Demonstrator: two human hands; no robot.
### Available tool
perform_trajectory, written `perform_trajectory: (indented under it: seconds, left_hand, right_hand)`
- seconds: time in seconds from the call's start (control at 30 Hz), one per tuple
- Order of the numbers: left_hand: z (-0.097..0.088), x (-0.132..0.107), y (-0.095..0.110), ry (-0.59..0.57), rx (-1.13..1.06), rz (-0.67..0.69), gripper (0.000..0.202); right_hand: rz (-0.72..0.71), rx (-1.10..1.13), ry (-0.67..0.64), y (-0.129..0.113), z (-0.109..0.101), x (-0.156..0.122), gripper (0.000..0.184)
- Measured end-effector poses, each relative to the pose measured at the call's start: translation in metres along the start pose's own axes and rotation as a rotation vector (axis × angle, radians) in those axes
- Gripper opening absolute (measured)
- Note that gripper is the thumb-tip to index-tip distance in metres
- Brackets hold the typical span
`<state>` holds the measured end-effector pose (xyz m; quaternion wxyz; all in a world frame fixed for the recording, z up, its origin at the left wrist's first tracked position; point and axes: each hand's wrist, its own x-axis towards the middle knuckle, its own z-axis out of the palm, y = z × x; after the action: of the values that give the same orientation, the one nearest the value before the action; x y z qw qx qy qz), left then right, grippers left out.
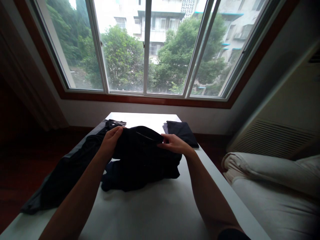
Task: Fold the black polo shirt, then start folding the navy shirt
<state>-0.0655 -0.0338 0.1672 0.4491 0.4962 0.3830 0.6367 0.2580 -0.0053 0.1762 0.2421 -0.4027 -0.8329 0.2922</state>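
We look out through a wide window [147,90] at trees [122,56] and buildings [162,20], with a white table [155,213], dark floor [20,166] and pale sofa [275,176] in dim daylight.

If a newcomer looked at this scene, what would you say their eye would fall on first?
Most likely the left hand and right hand, both gripping a crumpled dark garment in the middle of the white table. Next comes the wide window behind, full of green trees and pale buildings. A folded dark garment lies at the table's far right, and a long dark garment hangs over its left edge.
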Motion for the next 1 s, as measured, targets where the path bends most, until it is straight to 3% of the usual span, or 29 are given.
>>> perform_trajectory:
  seconds: [0.37,0.63,1.0]
  left_hand:
    - [-0.002,0.002,-0.004,-0.003,-0.026,0.007,0.042]
    - [-0.001,0.002,-0.004,0.005,-0.003,0.014,0.043]
    - [0.0,0.002,-0.005,-0.003,0.104,0.039,0.048]
  right_hand:
    - [-0.014,0.264,0.152,-0.003,0.004,0.001,0.046]
    - [-0.017,0.185,0.407,-0.003,0.002,0.003,0.036]
    - [-0.038,0.418,0.491,-0.017,0.008,-0.002,0.036]
